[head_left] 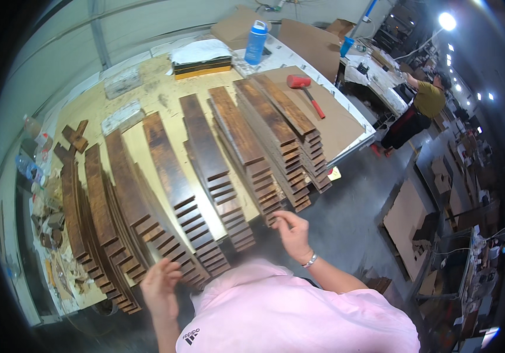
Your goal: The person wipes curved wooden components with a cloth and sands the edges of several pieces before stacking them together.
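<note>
Several stepped stacks of dark brown wood planks lie side by side, their staggered ends toward me. My right hand [294,236], with a bracelet at the wrist, has thumb and fingers pinched at the lowest plank end of a stack [237,135] right of the middle. Close to the plank ends of a stack [130,185] on the left, my left hand [160,289] is raised with its fingers loosely bent and apart. I see nothing in it. Two more stacks [268,112] stand to the right of my right hand's stack.
A red mallet [306,94] lies on cardboard at the right of the table [164,85]. At the back are a blue bottle [256,44] and a covered block stack [201,59]. Short wood pieces [75,140] and bottles sit at left. Another person [420,109] stands at a far bench.
</note>
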`<state>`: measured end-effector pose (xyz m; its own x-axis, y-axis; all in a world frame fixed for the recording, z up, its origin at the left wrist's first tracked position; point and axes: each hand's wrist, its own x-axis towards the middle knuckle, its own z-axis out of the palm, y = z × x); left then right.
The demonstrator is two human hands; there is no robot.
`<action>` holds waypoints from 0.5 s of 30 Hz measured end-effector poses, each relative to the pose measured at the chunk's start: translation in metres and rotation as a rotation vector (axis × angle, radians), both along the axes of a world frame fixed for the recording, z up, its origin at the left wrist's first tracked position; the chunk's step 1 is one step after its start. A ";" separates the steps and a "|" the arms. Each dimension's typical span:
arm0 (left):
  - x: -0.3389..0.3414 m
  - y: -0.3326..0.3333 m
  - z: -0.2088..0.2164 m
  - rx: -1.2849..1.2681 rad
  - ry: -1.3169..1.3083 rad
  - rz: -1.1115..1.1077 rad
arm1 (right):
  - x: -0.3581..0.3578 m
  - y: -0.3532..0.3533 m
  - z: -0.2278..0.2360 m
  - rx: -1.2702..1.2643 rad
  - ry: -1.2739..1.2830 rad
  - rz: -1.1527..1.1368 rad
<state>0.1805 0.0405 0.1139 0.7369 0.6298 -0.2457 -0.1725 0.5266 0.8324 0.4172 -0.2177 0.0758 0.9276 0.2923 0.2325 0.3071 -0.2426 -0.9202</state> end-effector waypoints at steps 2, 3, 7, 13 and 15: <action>0.039 -0.036 0.002 -0.068 0.059 -0.154 | 0.024 -0.033 -0.015 0.024 0.093 -0.137; 0.058 -0.052 -0.001 -0.086 0.074 -0.219 | 0.035 -0.046 -0.019 0.027 0.067 -0.155; 0.113 -0.096 -0.006 -0.081 0.125 -0.462 | 0.072 -0.084 -0.032 -0.037 0.010 -0.216; 0.142 -0.110 -0.010 0.053 0.210 -0.558 | 0.102 -0.088 -0.039 -0.005 -0.025 -0.280; 0.138 -0.108 -0.008 0.103 0.252 -0.550 | 0.096 -0.076 -0.035 -0.037 -0.060 -0.239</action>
